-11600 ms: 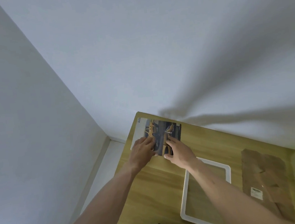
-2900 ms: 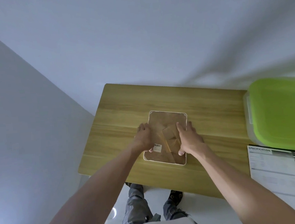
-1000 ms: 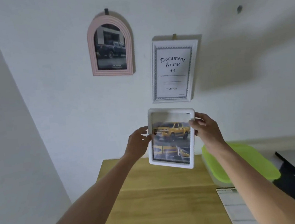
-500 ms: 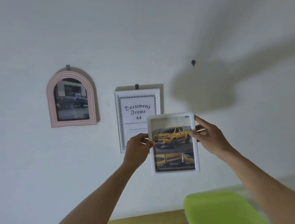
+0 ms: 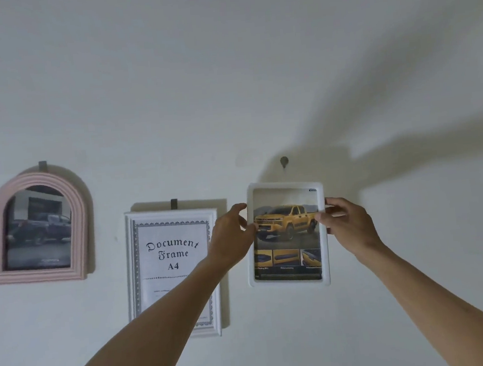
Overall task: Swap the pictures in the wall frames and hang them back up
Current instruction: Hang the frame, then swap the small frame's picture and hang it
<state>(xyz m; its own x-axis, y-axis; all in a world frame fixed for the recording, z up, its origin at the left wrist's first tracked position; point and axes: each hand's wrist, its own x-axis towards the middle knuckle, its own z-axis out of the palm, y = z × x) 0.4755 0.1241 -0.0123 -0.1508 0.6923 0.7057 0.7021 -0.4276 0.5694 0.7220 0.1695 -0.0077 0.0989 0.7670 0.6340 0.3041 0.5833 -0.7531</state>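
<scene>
Head view: we hold the white frame (image 5: 287, 233), yellow-truck picture facing us, upright against the wall (image 5: 253, 65). Left hand (image 5: 233, 236) pinches its left edge, right hand (image 5: 347, 226) its right. Its top sits just below the wall hook (image 5: 284, 161); contact unclear. To the left hang the document frame (image 5: 173, 272) and pink arched frame (image 5: 38, 227).

Both bare arms reach up and forward, raised toward the wall. The left hand (image 5: 233, 236) pinches the left edge of the white frame (image 5: 290, 283), thumb on the front, fingers curled behind. The right hand (image 5: 346, 223) grips the right edge the same way, at about the same height, wrist bent slightly back.
</scene>
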